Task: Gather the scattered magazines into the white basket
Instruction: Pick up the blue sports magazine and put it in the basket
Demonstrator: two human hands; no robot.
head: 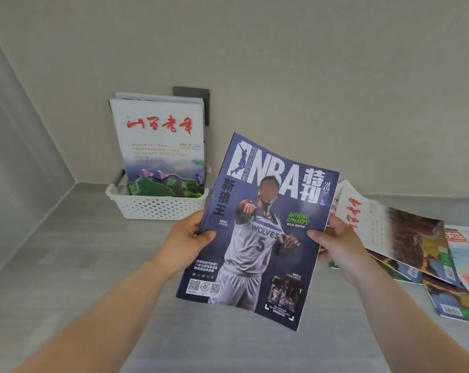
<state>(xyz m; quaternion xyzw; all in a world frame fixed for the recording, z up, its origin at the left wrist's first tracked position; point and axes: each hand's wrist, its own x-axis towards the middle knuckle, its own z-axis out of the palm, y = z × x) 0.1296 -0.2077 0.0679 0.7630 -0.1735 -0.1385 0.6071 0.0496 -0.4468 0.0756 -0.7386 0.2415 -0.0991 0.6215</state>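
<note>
holding one basketball magazine (257,230) up in the middle of the frame, the person is partway through the job. the left hand (185,238) grips its left edge, thumb on the cover and fingers behind. the right hand (335,243) grips the right edge the same way. the magazine is clear of the grey counter (80,265) and tilted, with its top corner just right of the white basket (152,208), which sits left of centre against the wall.

done, as i judge it: the basket already has magazines standing upright in it. the front magazine (160,146) has red characters on a white cover, and the pale edge of at least one more shows behind it, so two, with more possibly hidden.

left to do: the one in hand has to go in, then the fanned pile (405,238) lying on the counter at the right edge of the frame. i count about five there, but they overlap and the lower ones run out of frame, so that number may be off by one or two.

counts: one basket, one magazine held, two or more stored, roughly five loose.
</note>
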